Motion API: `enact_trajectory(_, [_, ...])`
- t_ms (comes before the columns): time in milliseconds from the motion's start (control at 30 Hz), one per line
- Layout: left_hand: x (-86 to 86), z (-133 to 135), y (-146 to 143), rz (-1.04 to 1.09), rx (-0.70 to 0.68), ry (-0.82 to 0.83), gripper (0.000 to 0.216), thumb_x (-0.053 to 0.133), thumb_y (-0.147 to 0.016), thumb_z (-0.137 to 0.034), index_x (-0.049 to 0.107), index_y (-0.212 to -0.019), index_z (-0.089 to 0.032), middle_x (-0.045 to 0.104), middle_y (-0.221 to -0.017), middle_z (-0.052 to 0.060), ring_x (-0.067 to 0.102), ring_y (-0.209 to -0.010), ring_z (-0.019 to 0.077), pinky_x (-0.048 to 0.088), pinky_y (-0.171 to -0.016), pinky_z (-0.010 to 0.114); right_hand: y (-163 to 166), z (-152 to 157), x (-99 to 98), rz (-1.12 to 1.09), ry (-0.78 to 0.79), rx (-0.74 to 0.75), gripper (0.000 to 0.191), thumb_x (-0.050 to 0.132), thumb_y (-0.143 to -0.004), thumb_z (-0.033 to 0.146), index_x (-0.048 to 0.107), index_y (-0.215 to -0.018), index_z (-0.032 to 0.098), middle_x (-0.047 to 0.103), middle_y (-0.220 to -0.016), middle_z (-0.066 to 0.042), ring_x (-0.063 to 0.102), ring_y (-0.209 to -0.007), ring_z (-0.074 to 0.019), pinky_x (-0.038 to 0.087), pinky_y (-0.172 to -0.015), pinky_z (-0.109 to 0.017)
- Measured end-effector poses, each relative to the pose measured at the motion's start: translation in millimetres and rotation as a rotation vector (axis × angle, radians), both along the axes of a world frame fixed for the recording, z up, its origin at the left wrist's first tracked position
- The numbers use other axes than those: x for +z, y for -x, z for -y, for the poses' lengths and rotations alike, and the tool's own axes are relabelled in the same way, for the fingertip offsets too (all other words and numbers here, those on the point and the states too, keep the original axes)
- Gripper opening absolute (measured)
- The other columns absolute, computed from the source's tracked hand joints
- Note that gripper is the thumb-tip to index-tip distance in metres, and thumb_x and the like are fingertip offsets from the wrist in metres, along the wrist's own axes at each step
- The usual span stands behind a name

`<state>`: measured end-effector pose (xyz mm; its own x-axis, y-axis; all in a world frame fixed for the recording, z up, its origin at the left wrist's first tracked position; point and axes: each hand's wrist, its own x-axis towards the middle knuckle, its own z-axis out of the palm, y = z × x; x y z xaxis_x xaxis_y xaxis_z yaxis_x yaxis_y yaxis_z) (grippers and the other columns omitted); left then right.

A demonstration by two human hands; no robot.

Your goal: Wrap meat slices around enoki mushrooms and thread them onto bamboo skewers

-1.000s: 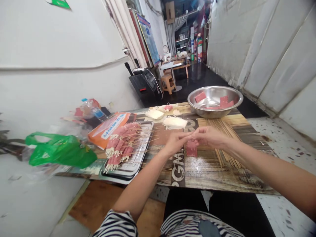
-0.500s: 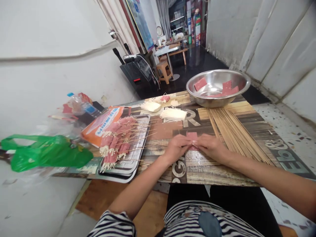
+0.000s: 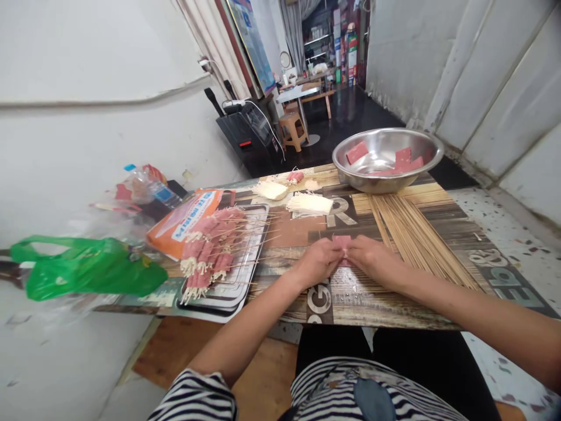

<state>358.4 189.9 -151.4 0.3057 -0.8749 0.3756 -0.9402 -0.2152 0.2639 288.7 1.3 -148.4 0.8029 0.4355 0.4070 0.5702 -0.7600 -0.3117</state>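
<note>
Now, pink meat slice: flat on the wood-patterned tabletop, directly under and between the fingertips; far end bare beyond them, a little pink showing on the near side. Middle covered.
Slice's long axis: appears to run away from the body, crosswise to the line joining the two hands; partly hidden, so judged from the bare ends.
Left hand: at the slice's left edge, fingers bent, tips gathered inward on the meat.
Right hand: mirrors it from the right edge, tips almost meeting the left's. Neither hand clearly nearer.
Finger state: both sets curled and touching the slice; whether they pinch it or only press, cannot tell. Anything tucked beneath is too small to make out.
Enoki bundles: two, beyond the hands, to the left of the slice.
Bamboo skewers: loose spread, right of the slice, partly behind the right forearm.
Steel bowl: far right, more slices inside.
Tray: well left, skewered enoki rolls piled on it.
Against one second ago: hands then joined over the slice, near end exposed; now parted to its two edges, far end exposed. Half a second ago: nearly identical.
</note>
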Motion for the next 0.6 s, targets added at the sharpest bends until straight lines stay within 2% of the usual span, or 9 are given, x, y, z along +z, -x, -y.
enact_trajectory(100, [6.0, -3, 1, 0.053, -0.050, -0.086, 0.030, 0.039, -0.097, -0.021, 0.068, -0.096, -0.013, 0.068, -0.100, 0.013, 0.060, -0.089, 0.0196, 0.051, -0.082, 0.033, -2, 3, -6.8, 0.077, -0.005, 0.038, 0.031, 0.041, -0.097, 0.023, 0.070, -0.089, 0.016, 0.068, -0.096, -0.010, 0.058, -0.090, -0.0196, 0.050, -0.076, -0.032])
enact_trajectory(233, [14.5, -4, 0, 0.143, -0.141, -0.188, 0.027, 0.041, -0.094, -0.018, 0.063, -0.106, -0.007, 0.065, -0.098, 0.015, 0.058, -0.092, 0.0217, 0.049, -0.088, 0.036, 3, 4, -11.1, 0.133, 0.146, 0.080, 0.034, 0.036, -0.099, 0.023, 0.067, -0.096, 0.013, 0.065, -0.096, -0.011, 0.057, -0.094, -0.0210, 0.049, -0.082, -0.036])
enact_trajectory(333, [17.9, -2, -2, 0.183, -0.165, -0.222, 0.024, 0.046, -0.091, -0.020, 0.064, -0.101, -0.008, 0.064, -0.094, 0.014, 0.058, -0.091, 0.0220, 0.049, -0.088, 0.035, 7, 0, -9.6, 0.159, 0.266, 0.061, 0.033, 0.036, -0.099, 0.023, 0.066, -0.091, 0.012, 0.063, -0.088, -0.011, 0.057, -0.085, -0.0209, 0.049, -0.077, -0.036])
enact_trajectory(467, [18.0, 2, -4, 0.235, -0.178, -0.240, 0.024, 0.043, -0.093, -0.020, 0.065, -0.094, -0.011, 0.063, -0.091, 0.012, 0.058, -0.090, 0.0213, 0.049, -0.088, 0.036, 10, -6, -9.4, 0.213, 0.410, 0.029, 0.029, 0.038, -0.093, 0.009, 0.065, -0.083, 0.011, 0.060, -0.081, -0.011, 0.055, -0.081, -0.0210, 0.046, -0.072, -0.035])
enact_trajectory(600, [15.0, 5, -3, 0.312, -0.191, -0.254, 0.025, 0.043, -0.094, -0.021, 0.064, -0.094, -0.008, 0.064, -0.087, 0.013, 0.058, -0.087, 0.0217, 0.049, -0.087, 0.036, 10, -4, -15.7, 0.281, 0.464, 0.007, 0.026, 0.041, -0.092, 0.008, 0.064, -0.080, 0.010, 0.057, -0.077, -0.010, 0.052, -0.076, -0.0207, 0.042, -0.065, -0.034])
